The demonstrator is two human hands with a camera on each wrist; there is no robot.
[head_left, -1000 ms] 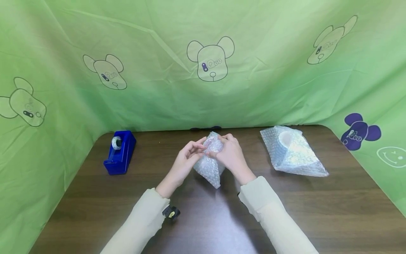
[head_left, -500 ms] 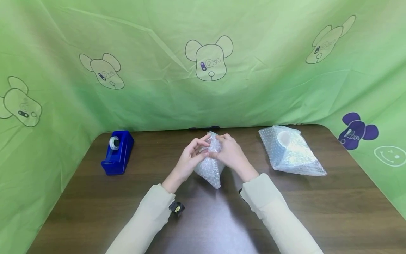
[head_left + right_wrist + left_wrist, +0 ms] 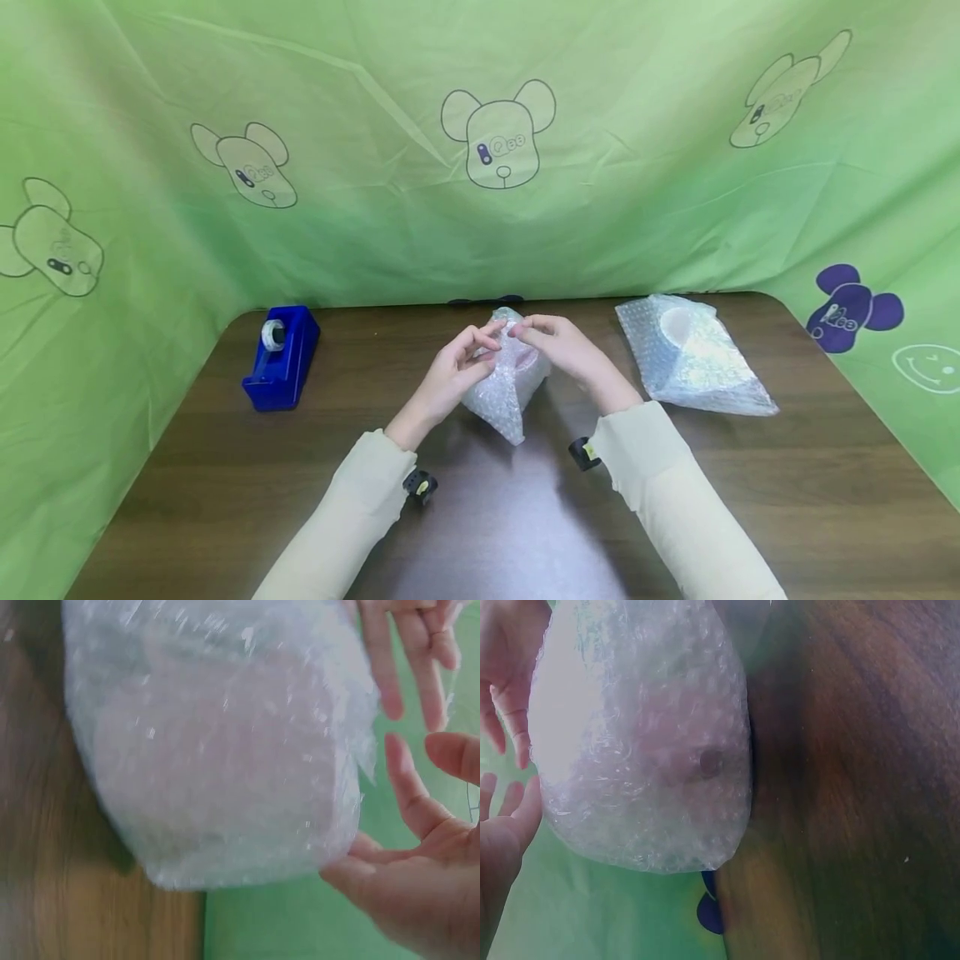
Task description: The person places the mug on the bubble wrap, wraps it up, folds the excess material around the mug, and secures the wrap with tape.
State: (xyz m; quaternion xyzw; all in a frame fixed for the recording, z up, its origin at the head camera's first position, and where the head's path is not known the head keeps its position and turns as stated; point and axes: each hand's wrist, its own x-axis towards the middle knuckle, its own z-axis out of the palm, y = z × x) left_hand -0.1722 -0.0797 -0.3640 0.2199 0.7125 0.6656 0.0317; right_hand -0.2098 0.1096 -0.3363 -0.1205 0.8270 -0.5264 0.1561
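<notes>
In the middle of the table stands a bubble-wrapped bundle (image 3: 493, 398), its wrap gathered toward the top and a corner pointing at the person. Something pinkish shows blurred through the bubble wrap (image 3: 667, 814); its kind is hidden. My left hand (image 3: 444, 379) is at the bundle's upper left, thumb and fingers spread apart, fingertips at the wrap. On the other side, my right hand (image 3: 577, 352) has its thumb and forefinger over the top. Seen from the right wrist, that hand (image 3: 431, 881) has loosely bent, separated fingers, the lower ones against the bundle's side.
A blue tape dispenser (image 3: 283, 371) with a roll of tape (image 3: 273, 335) stands at the table's back left. At the back right lies a second bubble-wrapped package (image 3: 701, 367) with a pale round end showing. A green printed cloth (image 3: 360, 242) hangs behind the brown table (image 3: 225, 500).
My right hand has drawn up and to the right, off the bundle's near side, uncovering more pinkish wrap. The left hand has shifted slightly right; the bundle stays about where it was.
</notes>
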